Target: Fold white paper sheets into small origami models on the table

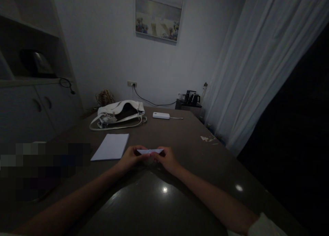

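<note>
A small piece of folded white paper [149, 150] is held just above the table, in the middle of the view. My left hand [132, 156] pinches its left end, the thumb lying along the near edge. On the other end my right hand [166, 157] is closed, with its thumb near the paper's middle. Both thumb tips nearly meet there. The paper's upper edge looks straight, and its sides slant inward toward the bottom. Left of my left hand lies a stack of white paper sheets [111, 147], flat on the table.
The dark glossy table [185, 133] carries a white handbag [119, 114] at the back left and a white power bank [161, 115] with a short cable. Peeled patches [207, 139] mark its right side. A white curtain [239, 68] hangs at right. Beyond stands a black kettle [193, 98].
</note>
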